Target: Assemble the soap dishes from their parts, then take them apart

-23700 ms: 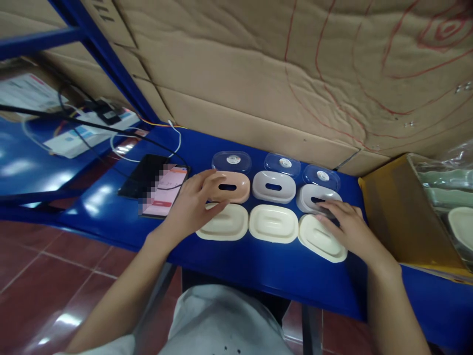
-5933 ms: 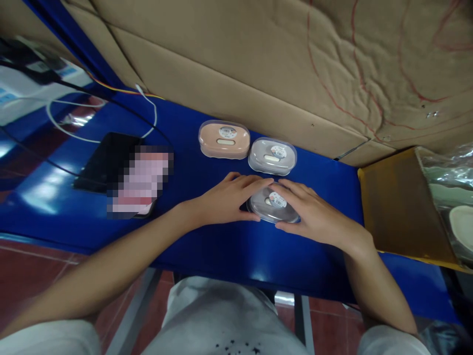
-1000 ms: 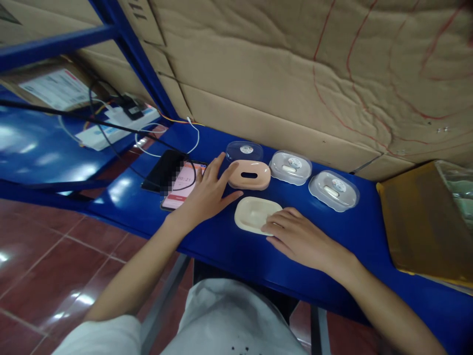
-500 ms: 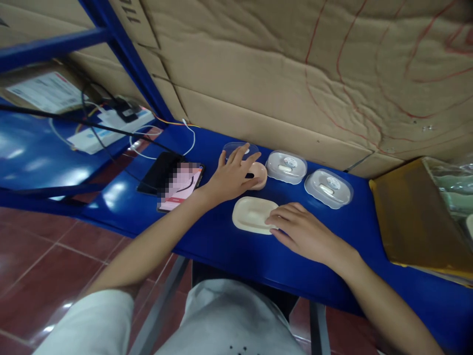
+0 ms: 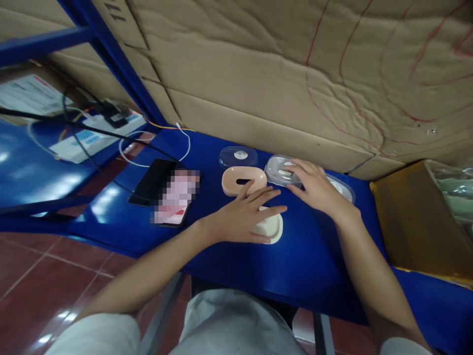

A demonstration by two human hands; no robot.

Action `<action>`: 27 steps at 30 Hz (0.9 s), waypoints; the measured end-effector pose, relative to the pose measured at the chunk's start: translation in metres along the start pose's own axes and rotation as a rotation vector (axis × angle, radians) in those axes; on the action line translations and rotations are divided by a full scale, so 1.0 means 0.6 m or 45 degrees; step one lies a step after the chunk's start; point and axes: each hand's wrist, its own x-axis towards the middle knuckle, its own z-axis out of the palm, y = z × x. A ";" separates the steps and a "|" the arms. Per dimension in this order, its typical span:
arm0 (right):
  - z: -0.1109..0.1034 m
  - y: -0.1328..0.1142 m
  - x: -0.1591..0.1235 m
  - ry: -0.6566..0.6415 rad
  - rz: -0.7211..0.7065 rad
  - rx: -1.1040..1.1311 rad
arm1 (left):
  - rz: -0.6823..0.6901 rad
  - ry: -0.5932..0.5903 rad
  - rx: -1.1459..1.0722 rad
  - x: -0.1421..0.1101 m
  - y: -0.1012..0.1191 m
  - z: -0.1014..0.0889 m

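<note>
Your left hand (image 5: 236, 219) is spread wide over the cream tray (image 5: 273, 228), nearer to it than your right; whether they touch, you can't tell. The tray lies under and just past your palm, on the blue table (image 5: 303, 261), its rounded right end showing. Beyond your fingers sits the peach dish (image 5: 229, 185), long axis running left to right, glossy, with a dark slot. Your right hand (image 5: 320, 190) has loosely curled fingers at the lidded grey box (image 5: 274, 170); its grip is unclear.
</note>
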 end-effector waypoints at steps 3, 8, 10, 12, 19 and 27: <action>0.009 0.013 -0.006 -0.038 0.002 0.016 | -0.007 -0.052 0.008 0.000 0.007 0.007; 0.008 0.021 -0.016 -0.003 0.014 0.015 | -0.068 -0.037 0.024 0.000 -0.007 0.005; 0.009 0.022 -0.015 -0.010 0.042 0.011 | -0.079 -0.016 0.037 0.000 -0.011 0.003; 0.012 0.024 -0.011 -0.033 0.067 0.014 | -0.087 -0.007 0.045 0.000 -0.013 0.003; 0.019 0.037 -0.008 -0.111 0.080 0.110 | -0.056 -0.005 0.021 0.003 -0.015 0.003; -0.006 0.027 -0.021 -0.179 0.051 0.323 | -0.100 -0.097 -0.059 -0.004 -0.014 -0.016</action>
